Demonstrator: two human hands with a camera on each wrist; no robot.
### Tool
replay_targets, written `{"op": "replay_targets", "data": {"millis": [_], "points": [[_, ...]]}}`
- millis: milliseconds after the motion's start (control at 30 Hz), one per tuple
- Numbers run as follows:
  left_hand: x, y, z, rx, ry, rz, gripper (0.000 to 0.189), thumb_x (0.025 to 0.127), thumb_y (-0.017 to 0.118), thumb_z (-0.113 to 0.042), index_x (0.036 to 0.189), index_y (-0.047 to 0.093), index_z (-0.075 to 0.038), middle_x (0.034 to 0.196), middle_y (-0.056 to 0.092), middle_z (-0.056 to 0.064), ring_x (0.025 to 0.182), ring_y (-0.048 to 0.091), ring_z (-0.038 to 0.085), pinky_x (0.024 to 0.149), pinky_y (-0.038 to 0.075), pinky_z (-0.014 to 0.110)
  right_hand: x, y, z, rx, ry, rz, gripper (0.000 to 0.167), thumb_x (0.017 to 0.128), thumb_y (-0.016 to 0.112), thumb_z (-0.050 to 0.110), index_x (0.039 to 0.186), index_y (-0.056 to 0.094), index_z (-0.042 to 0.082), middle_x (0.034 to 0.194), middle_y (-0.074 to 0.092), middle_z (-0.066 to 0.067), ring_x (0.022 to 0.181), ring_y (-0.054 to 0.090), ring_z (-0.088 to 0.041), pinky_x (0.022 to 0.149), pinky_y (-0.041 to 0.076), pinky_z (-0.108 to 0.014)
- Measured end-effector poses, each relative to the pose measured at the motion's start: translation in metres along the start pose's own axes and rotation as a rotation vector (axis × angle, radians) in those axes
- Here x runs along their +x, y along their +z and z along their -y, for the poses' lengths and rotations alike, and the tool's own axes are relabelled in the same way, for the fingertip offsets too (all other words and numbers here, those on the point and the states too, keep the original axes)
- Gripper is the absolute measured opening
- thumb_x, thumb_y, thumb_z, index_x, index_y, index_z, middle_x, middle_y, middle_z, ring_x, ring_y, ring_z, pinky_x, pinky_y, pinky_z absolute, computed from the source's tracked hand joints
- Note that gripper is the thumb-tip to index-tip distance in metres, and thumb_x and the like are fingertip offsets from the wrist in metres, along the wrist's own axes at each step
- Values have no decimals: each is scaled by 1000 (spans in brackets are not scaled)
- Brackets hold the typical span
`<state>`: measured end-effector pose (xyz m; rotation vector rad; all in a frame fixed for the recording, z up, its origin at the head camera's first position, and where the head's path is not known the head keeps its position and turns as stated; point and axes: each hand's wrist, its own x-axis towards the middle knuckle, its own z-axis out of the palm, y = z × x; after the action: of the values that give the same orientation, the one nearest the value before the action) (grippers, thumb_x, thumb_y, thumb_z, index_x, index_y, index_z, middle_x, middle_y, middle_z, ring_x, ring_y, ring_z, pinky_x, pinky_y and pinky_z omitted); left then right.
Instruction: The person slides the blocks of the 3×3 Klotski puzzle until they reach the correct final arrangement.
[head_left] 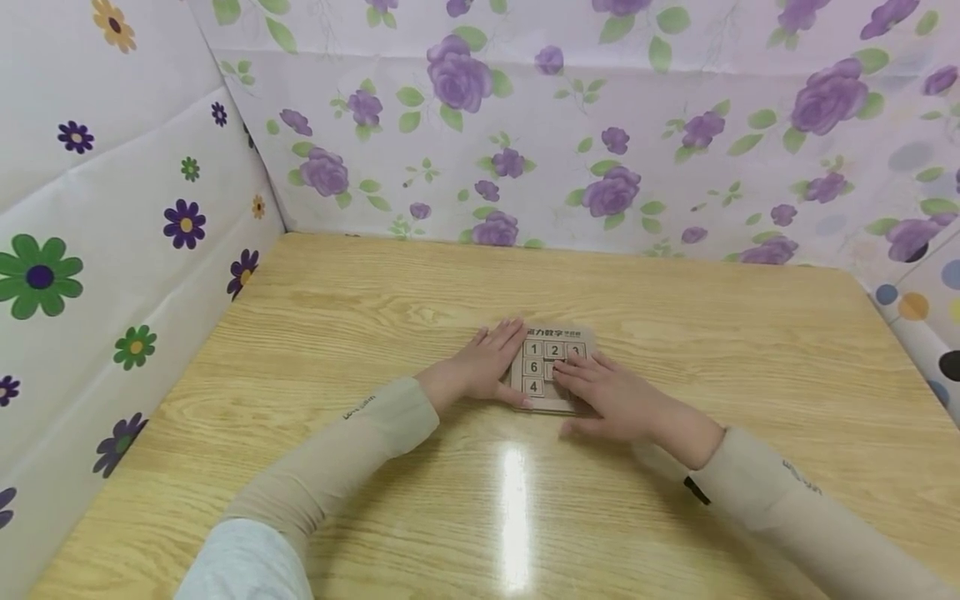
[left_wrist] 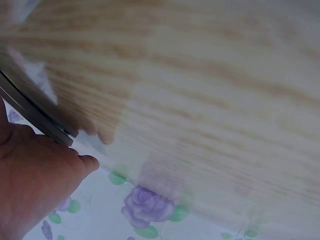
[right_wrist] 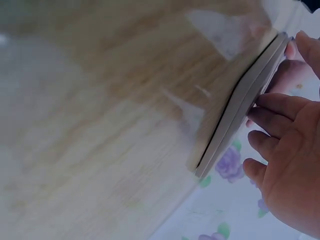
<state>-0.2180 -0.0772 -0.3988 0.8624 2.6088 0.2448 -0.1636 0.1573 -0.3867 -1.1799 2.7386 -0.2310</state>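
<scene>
A wooden sliding number puzzle [head_left: 549, 406] lies flat on the table, with printed characters along its far edge. Tiles 1, 2, 3, 6 and 4 can be read; the right hand covers others. My left hand [head_left: 486, 364] rests along the puzzle's left side, fingers stretched toward the far corner and thumb at the near edge. From the right, my right hand [head_left: 617, 403] reaches over the board, its fingertips touching tiles near the middle and its thumb off the near edge. The right wrist view shows the puzzle's side [right_wrist: 239, 107] beside the extended fingers [right_wrist: 265, 145].
The wood-grain table [head_left: 405, 517] is glossy and reflects a bright light. A floral cloth [head_left: 525, 108] stands behind it. Another flowered cloth [head_left: 135, 250] borders the left side, and a dotted one [head_left: 918, 333] is at the right.
</scene>
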Motion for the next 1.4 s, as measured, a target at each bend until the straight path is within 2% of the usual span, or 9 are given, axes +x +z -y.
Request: {"op": "replay_targets", "data": {"millis": [500, 767, 1000, 1400], "points": [[2, 0, 3, 12, -2, -3, 117, 77, 61, -68, 153, -2, -5, 160, -9, 10, 147, -7, 25, 120, -1, 43, -12, 2, 11, 19, -35, 17, 74, 88, 61, 48, 141, 43, -1, 148, 41, -16, 140, 30, -35, 116, 19, -55], [1, 1, 2, 15, -3, 7, 118, 77, 61, -69, 153, -4, -6, 160, -10, 9, 147, -8, 24, 120, -1, 43, 4, -1, 7, 29, -63, -4, 71, 90, 60, 43, 143, 40, 0, 150, 38, -15, 141, 28, -36, 115, 20, -56], [2, 3, 0, 7, 8, 9, 117, 78, 61, -68, 153, -4, -5, 160, -11, 9, 147, -8, 25, 120, -2, 43, 20, -1, 9, 61, -64, 45, 74, 91, 56, 49, 146, 36, 2, 153, 33, -13, 143, 25, -33, 117, 17, -54], [1, 1, 0, 11, 1, 2, 117, 77, 62, -67, 153, -2, -5, 160, -10, 10, 147, -8, 24, 120, -1, 43, 8, -3, -2, 68, -13, 54, 71, 90, 59, 44, 144, 39, 1, 151, 37, -13, 142, 27, -34, 117, 17, -53]]}}
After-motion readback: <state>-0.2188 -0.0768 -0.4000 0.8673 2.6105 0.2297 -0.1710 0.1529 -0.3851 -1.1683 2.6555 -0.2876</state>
